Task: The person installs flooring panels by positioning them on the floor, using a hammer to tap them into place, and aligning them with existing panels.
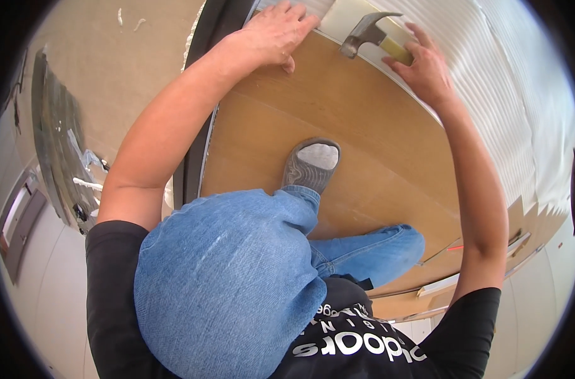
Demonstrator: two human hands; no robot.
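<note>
A claw hammer (pixel 365 33) with a dark metal head and a yellowish handle is in my right hand (pixel 426 69), at the far right edge of a brown board. The fingers close around the handle, and the hammer head points left toward my other hand. My left hand (pixel 275 35) lies at the far left corner of the brown board (pixel 338 95), beside a dark frame (pixel 221 28). Its fingers are stretched forward with the thumb apart, and I see nothing held in it. A pale flat block or strip (pixel 341 19) lies behind the hammer, partly covered by it.
White ribbed sheeting (pixel 521 82) stretches along the right side. My foot in a grey slipper (pixel 313 165) stands on the board, with my bent knee (pixel 224 284) close in front. On the left are a tan surface (pixel 136 82) and stacked grey strips (pixel 57 139). A thin rod (pixel 439 252) lies at the right.
</note>
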